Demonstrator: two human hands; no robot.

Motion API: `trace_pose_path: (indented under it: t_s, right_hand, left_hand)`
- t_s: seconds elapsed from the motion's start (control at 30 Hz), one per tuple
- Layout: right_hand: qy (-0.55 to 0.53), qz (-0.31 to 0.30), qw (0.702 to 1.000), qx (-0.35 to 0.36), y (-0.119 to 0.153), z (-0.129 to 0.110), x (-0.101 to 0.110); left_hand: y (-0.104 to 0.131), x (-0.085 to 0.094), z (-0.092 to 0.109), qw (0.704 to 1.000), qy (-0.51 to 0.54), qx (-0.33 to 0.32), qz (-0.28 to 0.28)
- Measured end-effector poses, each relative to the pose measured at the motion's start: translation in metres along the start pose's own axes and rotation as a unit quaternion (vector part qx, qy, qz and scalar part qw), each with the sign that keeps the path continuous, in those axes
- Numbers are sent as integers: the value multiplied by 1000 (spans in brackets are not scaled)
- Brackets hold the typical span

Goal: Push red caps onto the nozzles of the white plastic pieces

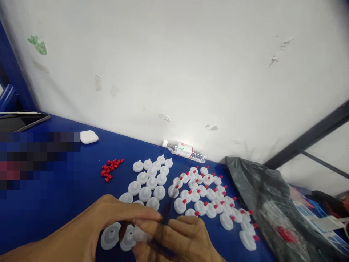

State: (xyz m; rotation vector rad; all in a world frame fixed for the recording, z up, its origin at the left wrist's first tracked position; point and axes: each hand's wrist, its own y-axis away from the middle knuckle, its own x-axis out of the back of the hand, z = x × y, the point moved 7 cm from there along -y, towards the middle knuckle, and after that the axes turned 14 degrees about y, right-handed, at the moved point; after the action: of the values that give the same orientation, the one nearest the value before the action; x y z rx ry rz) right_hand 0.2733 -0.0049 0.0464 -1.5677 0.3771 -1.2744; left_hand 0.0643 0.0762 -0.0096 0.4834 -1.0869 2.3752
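Note:
Low in the view, my left hand (114, 211) and my right hand (181, 238) meet over the blue table. Their fingers are closed together on a translucent white plastic cap (142, 235), partly hidden by the fingers. Beneath and beside my left hand lie two more white caps (111, 235), turned with their hollow side up. Just beyond the hands stand rows of white caps (145, 194) with their narrow nozzles up. To the right lie many white caps (201, 208) with red tips on their nozzles. A small heap of loose red tips (108, 169) is at the left.
A clear plastic bottle (185, 151) lies against the white wall (174, 65). At the back left are a white case (89, 137) and a dark tablet or phone (24, 121). A dark plastic bag (245, 189) borders the right side. A pixelated patch covers part of the left.

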Motion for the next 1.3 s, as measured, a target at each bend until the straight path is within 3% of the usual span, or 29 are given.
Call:
trace_pose_path:
  t_s: [0.07, 0.17, 0.23, 0.27, 0.33, 0.43, 0.57, 0.73, 0.93, 1.13, 1.3]
  right_hand:
    - [16, 12, 1000, -1, -13, 5, 7]
    - [19, -38, 999, -14, -33, 20, 12]
    - [20, -89, 995, -38, -38, 32, 11]
    - [21, -108, 992, -57, -37, 38, 10]
    - [19, -137, 986, -95, -29, 48, 5]
    - [3, -181, 977, -110, -16, 54, -5]
    - [-3, -225, 971, -78, -17, 54, -7]
    - [30, -256, 965, -46, -28, 58, 0]
    - [66, -201, 977, -32, -31, 60, 4]
    - [70, -204, 976, 3, -23, 55, -8]
    - [49, -201, 978, 9, -28, 54, -6]
  left_hand:
    - [-15, 22, 10, 999, -33, 10, 32]
    - [-54, 45, 17, 996, -47, -68, 20]
    - [-76, 60, 6, 988, -86, -119, 51]
    - [-84, 62, -7, 985, -125, -116, 41]
    - [-90, 71, -35, 973, -191, -100, 80]
    - [-85, 70, -72, 962, -251, -80, 73]
    - [-78, 69, -94, 957, -273, -70, 73]
    - [-76, 66, -102, 956, -279, -65, 59]
    - [-75, 61, -107, 958, -278, -65, 26]
    - [-76, 55, -105, 962, -264, -64, 3]
    - [-77, 48, -99, 966, -246, -75, -15]
